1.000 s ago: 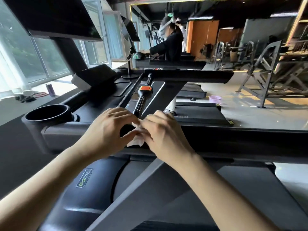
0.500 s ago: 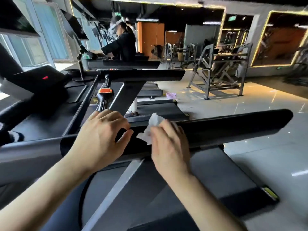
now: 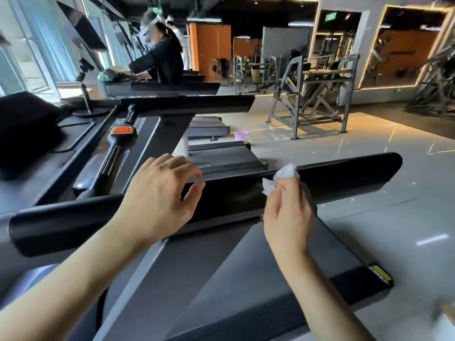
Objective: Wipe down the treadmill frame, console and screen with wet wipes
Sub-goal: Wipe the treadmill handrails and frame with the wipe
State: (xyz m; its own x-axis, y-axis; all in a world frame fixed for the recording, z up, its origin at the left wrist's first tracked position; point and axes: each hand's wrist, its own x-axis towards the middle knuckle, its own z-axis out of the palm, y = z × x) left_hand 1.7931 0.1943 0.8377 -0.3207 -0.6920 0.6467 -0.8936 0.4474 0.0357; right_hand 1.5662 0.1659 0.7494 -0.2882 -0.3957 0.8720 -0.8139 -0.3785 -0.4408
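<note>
Right hand [image 3: 286, 212] pinches wet wipe [image 3: 280, 177] against handrail [image 3: 344, 178]; left hand [image 3: 160, 200] grip apart, empty

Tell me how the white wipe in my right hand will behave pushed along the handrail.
Likely floppy: the wipe is bunched and crumpled in the right hand. Probably very light, since a pinch holds it. It may slide easily on the smooth handrail.

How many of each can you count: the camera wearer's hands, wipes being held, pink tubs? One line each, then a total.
Hands: 2 (left hand, right hand)
Wipes: 1 (wipe in the right hand)
Pink tubs: 1 (pink tub on the floor)
Total: 4
</note>
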